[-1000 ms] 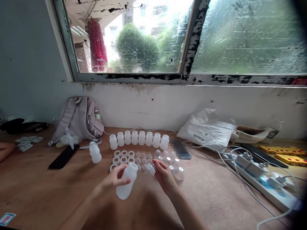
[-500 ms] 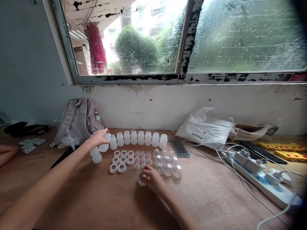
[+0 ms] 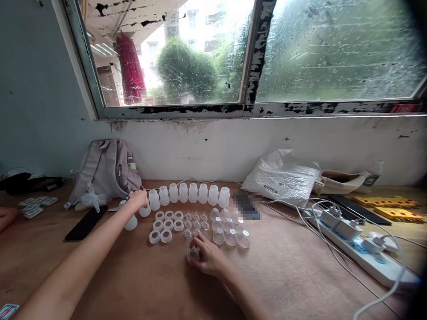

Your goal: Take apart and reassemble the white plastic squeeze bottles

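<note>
My left hand (image 3: 136,199) is reached out to the left end of a curved row of frosted baby bottles (image 3: 183,193), its fingers closed at the top of one bottle (image 3: 144,210). Another bottle (image 3: 131,222) stands partly behind my left wrist. Close to me, my right hand (image 3: 208,256) grips a small translucent bottle-top piece (image 3: 192,254) at the tabletop; my fingers cover part of it. Beyond that hand lie white collar rings (image 3: 166,235), clear nipples (image 3: 187,234) and clear dome caps (image 3: 231,238), grouped in rows.
A black phone (image 3: 86,224) lies left of my forearm, before a grey backpack (image 3: 106,171). At right are a silver mailer bag (image 3: 280,178), a power strip (image 3: 373,255) with plugs and loose white cables. Another person's hand (image 3: 7,218) rests at the far left.
My left hand has shifted slightly left and lower at the bottle. My right hand has turned the piece it holds, now showing more of its clear part. The view has moved a little right.
</note>
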The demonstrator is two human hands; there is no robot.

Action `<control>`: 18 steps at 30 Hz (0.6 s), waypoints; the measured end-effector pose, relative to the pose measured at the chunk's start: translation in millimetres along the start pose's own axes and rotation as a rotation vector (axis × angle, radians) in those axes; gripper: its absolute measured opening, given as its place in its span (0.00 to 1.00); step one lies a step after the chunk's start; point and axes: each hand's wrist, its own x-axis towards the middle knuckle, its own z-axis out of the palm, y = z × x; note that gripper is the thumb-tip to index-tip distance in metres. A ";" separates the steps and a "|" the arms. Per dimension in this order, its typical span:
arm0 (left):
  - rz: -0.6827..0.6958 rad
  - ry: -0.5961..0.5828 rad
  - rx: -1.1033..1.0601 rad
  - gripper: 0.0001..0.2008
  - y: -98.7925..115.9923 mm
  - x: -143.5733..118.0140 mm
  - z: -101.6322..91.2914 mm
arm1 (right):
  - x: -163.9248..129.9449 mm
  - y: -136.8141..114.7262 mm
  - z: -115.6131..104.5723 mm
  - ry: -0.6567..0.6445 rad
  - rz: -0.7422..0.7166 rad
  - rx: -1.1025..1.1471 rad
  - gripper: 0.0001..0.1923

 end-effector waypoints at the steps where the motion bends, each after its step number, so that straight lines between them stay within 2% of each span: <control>1: -0.002 -0.004 0.002 0.27 0.5 0.0 0.8 | 0.1 0.0 -0.1 -0.002 0.004 -0.003 0.13; 8: -0.015 -0.007 -0.002 0.32 -1.0 -2.5 -4.4 | 1.1 -4.9 -4.1 -0.078 0.067 -0.036 0.10; 12: 0.037 0.107 -0.010 0.35 5.7 -20.6 -10.9 | 2.1 -1.5 0.1 -0.028 0.088 -0.048 0.08; 14: 0.132 0.186 -0.073 0.28 16.6 -40.6 -7.2 | 2.9 1.7 3.8 0.024 0.106 -0.059 0.05; 15: 0.249 0.236 -0.188 0.24 24.2 -53.3 -2.3 | 3.3 3.2 5.5 0.042 0.113 -0.062 0.05; 16: 0.378 0.222 -0.324 0.20 33.1 -67.0 4.9 | 3.7 4.3 6.9 0.053 0.117 -0.064 0.04; 18: 0.662 0.098 -0.508 0.17 53.3 -95.2 24.8 | 4.1 5.2 9.3 0.071 0.118 -0.063 0.03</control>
